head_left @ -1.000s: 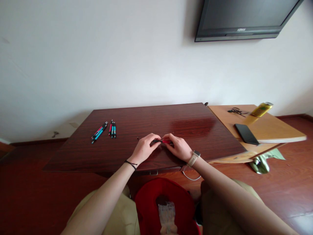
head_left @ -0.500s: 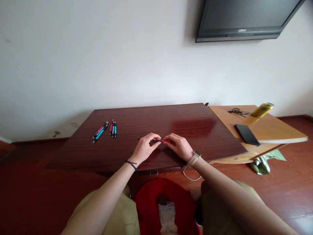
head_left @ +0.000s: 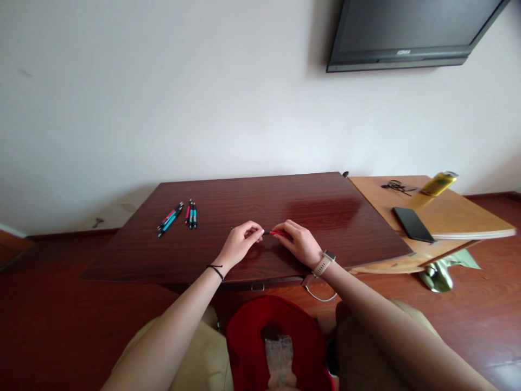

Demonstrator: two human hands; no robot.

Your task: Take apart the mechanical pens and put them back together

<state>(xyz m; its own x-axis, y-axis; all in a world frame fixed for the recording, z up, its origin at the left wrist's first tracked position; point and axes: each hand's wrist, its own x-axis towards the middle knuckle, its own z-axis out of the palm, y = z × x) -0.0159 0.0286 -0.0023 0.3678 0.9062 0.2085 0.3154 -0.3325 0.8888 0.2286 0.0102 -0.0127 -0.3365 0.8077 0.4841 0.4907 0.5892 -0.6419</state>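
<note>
Above the dark wooden table, a red pen with a black section lies level between my two hands. My left hand pinches its black end between thumb and fingertips. Around the red barrel, the fingers of my right hand are closed, hiding the pen's far end. A small dark tip shows just behind my left hand, too small to name. To the left lie two groups of pens, a slanted bunch of blue and red ones and an upright row of red and blue ones.
A lighter wooden table adjoins on the right, bearing a black phone, a coiled cable and a yellow can. A red stool with a clear plastic bag stands between my knees. A television hangs on the wall.
My left fingers have shifted slightly left along the pen, a little farther from my right hand. The right hand keeps its hold. The view has turned slightly left.
</note>
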